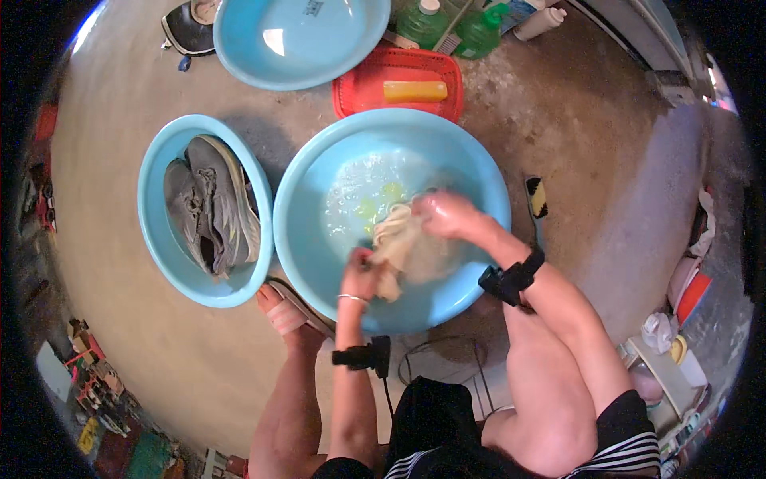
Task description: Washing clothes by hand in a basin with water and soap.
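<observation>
A large light-blue basin [303, 132] stands before me, with cloudy, sudsy water and some yellow-green patches in it. Inside lies a wet cream-coloured cloth [405, 246], bunched into folds at its upper end. My left hand [363, 273], with a bracelet at the wrist, is closed on the cloth's left edge. At its upper right end, my right hand [447, 214] has its fingers curled round the fabric, somewhat smeared by motion. Both forearms wear black straps with small devices.
A smaller blue basin [152, 191] holding grey sneakers [211, 207] touches the large one at left. Beyond are a red basket [359, 96] with a yellow bar [415, 91], another blue basin [319, 48] and green bottles [479, 33]. A brush [536, 199] lies at right.
</observation>
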Motion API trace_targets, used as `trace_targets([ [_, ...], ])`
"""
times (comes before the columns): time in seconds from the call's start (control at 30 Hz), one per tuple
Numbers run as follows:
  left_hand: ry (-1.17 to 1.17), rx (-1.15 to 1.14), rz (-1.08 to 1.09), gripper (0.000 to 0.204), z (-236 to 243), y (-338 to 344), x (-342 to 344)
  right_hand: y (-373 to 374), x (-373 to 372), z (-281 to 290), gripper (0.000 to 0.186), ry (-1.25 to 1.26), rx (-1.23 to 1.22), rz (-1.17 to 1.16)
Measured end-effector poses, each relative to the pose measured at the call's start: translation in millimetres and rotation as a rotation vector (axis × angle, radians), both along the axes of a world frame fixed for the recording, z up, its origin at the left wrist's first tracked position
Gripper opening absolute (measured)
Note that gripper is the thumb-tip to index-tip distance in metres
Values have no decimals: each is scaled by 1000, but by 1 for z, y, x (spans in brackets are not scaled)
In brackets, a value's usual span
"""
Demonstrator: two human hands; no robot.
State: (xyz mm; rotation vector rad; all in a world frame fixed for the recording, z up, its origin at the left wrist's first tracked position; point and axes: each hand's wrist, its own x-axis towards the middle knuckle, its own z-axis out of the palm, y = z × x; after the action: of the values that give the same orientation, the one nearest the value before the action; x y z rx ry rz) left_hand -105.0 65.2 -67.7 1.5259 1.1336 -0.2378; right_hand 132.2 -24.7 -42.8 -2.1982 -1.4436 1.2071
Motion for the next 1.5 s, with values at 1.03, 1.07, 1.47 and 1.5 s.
trace_targets([
  [1.03, -849, -499, 935, 46, 98, -21, 99, 9, -23, 94, 39, 13, 703, -181],
  [1.07, -842, -468, 961, 41, 110, -22, 103, 13, -31, 96, 39, 51, 705, -168],
  [1.47, -324, 580, 429, 25, 87, -24, 93, 26, -52, 93, 34, 70, 432, -401],
  [1.5, -309, 467, 461, 23, 90, -24, 94, 26, -50, 91, 34, 67, 432, -402],
])
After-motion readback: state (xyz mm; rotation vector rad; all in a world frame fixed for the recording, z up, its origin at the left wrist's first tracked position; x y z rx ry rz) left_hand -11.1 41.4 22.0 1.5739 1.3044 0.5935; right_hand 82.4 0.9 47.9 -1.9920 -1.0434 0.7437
